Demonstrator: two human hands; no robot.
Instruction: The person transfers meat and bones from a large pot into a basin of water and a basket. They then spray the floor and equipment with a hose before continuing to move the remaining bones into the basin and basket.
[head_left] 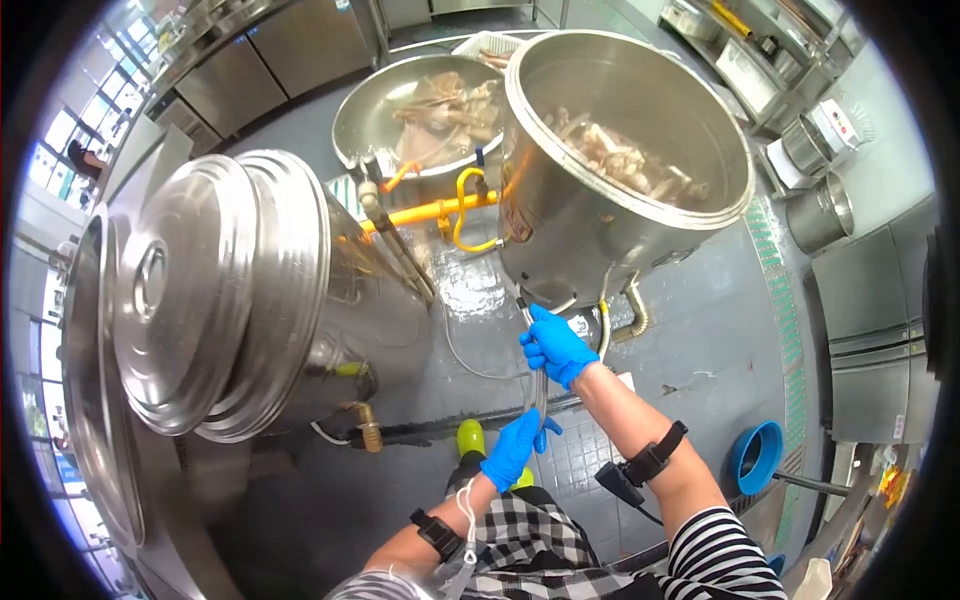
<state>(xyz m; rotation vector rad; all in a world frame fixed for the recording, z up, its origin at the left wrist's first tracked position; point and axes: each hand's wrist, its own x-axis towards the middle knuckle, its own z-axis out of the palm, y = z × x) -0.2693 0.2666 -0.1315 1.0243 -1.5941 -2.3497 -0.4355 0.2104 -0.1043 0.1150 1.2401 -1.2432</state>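
My right hand (557, 346), in a blue glove, is closed around the upper part of a thin grey tube with a dark tip (541, 392). The tip points up toward the foot of a large steel pot (620, 235). Lower down, my left hand (514, 452), also in a blue glove, is wrapped round the same tube, near my body. A thin grey hose (465, 362) curves over the floor to the left of the tube. Meat and bones (630, 160) lie in the big pot.
A wide steel pan (345, 125) with meat pieces stands behind. At left, large round lids (185, 290) lean on another steel vessel. A yellow gas pipe (420, 212) runs between the vessels. A blue bucket (757, 457) stands at right on the wet grey floor (715, 340).
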